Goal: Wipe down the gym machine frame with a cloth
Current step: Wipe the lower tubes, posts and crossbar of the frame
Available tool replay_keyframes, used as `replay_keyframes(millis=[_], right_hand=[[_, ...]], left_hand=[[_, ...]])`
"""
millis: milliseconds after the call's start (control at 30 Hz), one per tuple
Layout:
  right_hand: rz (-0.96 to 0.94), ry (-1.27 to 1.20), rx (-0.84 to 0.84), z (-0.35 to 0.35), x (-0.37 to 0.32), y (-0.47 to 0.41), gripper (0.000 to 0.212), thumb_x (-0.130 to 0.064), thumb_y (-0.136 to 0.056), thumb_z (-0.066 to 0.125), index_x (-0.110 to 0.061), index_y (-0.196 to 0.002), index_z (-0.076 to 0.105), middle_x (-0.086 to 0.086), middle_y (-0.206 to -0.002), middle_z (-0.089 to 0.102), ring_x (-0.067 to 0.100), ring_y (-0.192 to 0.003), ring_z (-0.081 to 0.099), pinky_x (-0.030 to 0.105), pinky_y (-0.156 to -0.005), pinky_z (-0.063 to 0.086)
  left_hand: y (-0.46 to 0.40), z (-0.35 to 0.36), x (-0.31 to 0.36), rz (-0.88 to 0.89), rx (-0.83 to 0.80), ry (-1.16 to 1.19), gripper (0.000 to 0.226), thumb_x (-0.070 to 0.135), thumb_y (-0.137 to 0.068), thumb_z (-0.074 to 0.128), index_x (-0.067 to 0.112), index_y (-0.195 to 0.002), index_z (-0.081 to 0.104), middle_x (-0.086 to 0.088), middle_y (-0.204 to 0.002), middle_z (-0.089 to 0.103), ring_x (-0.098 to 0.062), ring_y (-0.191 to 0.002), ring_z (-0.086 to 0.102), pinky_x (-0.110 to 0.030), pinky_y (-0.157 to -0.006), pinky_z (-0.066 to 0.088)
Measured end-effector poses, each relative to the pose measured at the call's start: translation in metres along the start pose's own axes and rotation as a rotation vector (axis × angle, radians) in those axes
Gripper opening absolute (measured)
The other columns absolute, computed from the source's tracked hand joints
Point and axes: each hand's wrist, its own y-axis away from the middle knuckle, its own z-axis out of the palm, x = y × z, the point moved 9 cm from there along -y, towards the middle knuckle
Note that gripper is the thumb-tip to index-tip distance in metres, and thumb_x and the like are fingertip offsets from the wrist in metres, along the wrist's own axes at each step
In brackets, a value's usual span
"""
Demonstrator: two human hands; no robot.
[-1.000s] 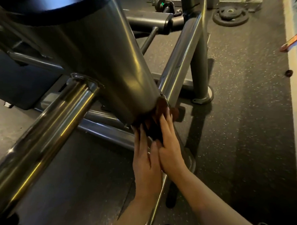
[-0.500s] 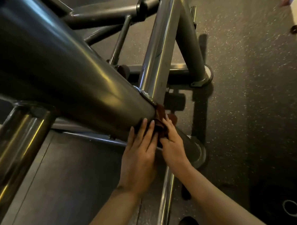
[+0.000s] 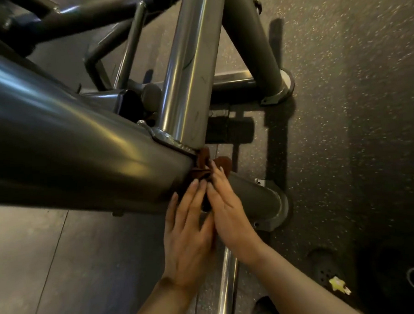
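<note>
So both hands are down low on the gym machine frame (image 3: 87, 157), right where the fat grey tube meets the chrome bar (image 3: 186, 86) at a weld. The cloth (image 3: 203, 167) is a small reddish-brown rag, bunched up against the lower end of that fat tube just under the weld, with one flap sticking out to the right.

Left hand (image 3: 189, 233) has its fingers straight and lying flat, tips pressing on the cloth and the tube's underside. Right hand (image 3: 229, 212) is right beside it, touching along the thumb side, fingers also stretched out with the tips on the cloth. Neither one is curled round the rag as far as I can see (the part under the fingers is dark, so hard to be sure).

Past the hands, the tube runs down to a round foot plate (image 3: 280, 208) bolted onto the speckled rubber floor (image 3: 353, 103). Another grey leg (image 3: 250, 36) lands on its own foot plate further back. A thin chrome rail (image 3: 227, 281) runs toward the camera between the forearms. Lower right there's a dark perforated shoe (image 3: 323, 268) with a little yellow star charm (image 3: 338, 285) on it.
</note>
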Motion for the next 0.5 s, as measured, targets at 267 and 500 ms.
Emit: replay_keyframes(millis=[267,500], right_hand=[[0.198,0.092,0.120,-0.061,0.087,-0.023,0.040,-0.038,-0.103,0.036,-0.049,-0.141,0.030,-0.015,-0.160,0.017,0.003,-0.147,0.004,0.046,-0.123,0.012],[0.169,-0.037,0.045,-0.058,0.070,-0.056,0.043,-0.043,-0.103,0.035,-0.030,-0.144,0.041,-0.005,-0.154,0.036,0.010,-0.145,0.024,0.040,-0.122,0.016]], left_hand=[[-0.009,0.054,0.019,0.037,-0.255,-0.083,0.043,0.018,-0.072,0.064,0.013,-0.114,0.070,-0.017,-0.145,0.046,-0.024,-0.145,0.015,-0.044,-0.121,-0.003],[-0.014,0.083,0.020,-0.009,-0.359,-0.294,0.073,0.024,-0.068,0.065,0.010,-0.139,0.051,-0.010,-0.153,0.034,-0.022,-0.145,0.020,-0.051,-0.116,-0.016]])
